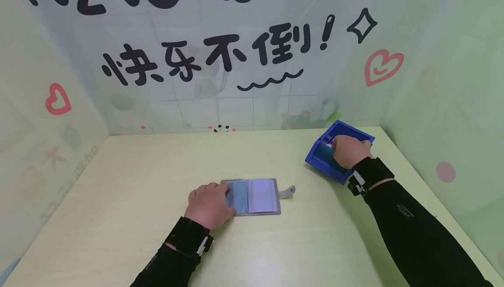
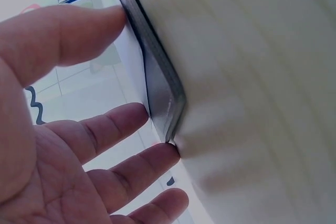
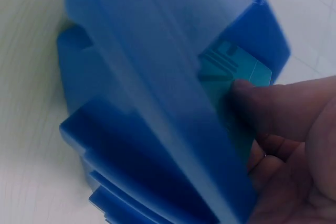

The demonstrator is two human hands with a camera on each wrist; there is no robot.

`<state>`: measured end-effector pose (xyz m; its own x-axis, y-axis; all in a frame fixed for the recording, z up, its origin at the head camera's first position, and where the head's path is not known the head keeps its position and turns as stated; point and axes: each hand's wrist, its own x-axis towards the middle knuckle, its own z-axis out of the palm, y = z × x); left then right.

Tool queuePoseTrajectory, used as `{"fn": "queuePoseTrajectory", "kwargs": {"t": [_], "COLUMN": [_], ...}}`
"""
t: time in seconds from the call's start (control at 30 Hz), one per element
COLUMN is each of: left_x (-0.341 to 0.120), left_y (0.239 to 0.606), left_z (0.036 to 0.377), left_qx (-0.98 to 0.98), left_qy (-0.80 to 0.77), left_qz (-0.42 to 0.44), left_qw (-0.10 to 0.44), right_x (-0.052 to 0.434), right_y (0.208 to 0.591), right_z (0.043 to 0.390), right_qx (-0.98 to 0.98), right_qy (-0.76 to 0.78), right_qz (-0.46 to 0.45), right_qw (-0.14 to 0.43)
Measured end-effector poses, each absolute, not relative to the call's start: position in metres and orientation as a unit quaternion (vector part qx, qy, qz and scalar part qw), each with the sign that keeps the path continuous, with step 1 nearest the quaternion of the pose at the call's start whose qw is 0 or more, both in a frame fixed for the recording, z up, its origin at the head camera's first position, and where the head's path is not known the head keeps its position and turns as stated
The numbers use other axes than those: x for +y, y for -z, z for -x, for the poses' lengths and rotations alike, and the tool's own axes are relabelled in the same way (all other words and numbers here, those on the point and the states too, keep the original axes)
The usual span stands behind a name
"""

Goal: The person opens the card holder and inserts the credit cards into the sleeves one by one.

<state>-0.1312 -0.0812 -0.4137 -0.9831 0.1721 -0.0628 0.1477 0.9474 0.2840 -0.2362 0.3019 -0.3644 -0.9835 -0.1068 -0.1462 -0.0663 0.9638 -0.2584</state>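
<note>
- Head view: the left hand [image 1: 210, 204] lies flat on the left page of an open card holder [image 1: 253, 196], fingers straight and pressing it against the table [image 1: 118, 208].
- Head view: the card holder is grey, lies open near the middle of the table, and shows clear pockets; its snap tab [image 1: 288, 191] sticks out on the right side.
- Head view: the right hand [image 1: 348, 150] reaches into a blue bin [image 1: 320, 160] at the far right of the table, well apart from the card holder. The bin is tilted toward the person.
- Head view: both forearms wear black sleeves, with a strap at each wrist.
- Left wrist view: the left hand [image 2: 58, 145] is spread, its fingers [image 2: 113, 127] straight, fingertips touching the edge of the card holder [image 2: 157, 82]. The right hand and blue bin appear small at the top left corner.
- Right wrist view: the right hand [image 3: 294, 145] pinches a teal card [image 3: 231, 77] inside the blue bin [image 3: 131, 129], thumb on the card's face and the other fingers curled behind it. The card stands against the bin's inner wall. The picture is blurred, so the card's print cannot be read.
</note>
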Motion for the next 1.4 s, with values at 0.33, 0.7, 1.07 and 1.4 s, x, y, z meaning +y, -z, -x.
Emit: {"fn": "queuePoseTrajectory", "kwargs": {"t": [0.33,0.7,1.07,1.4], "left_x": [-0.081,-0.085,-0.09,-0.091], "left_y": [0.413,0.414,0.414,0.415], "left_z": [0.13,0.131,0.134,0.135], "left_qx": [0.987,0.986,0.987,0.985], "left_qy": [-0.138,-0.144,-0.137,-0.146], "left_qz": [-0.076,-0.073,-0.073,-0.076], "left_qw": [0.043,0.041,0.044,0.051], "right_x": [0.301,0.272,0.209,0.163], "right_y": [0.355,0.345,0.357,0.372], "right_z": [0.216,0.199,0.195,0.197], "right_qx": [0.977,0.95,0.926,0.902], "right_qy": [0.21,0.297,0.362,0.415], "right_qz": [0.029,0.06,0.1,0.09], "right_qw": [0.013,-0.077,-0.037,0.082]}}
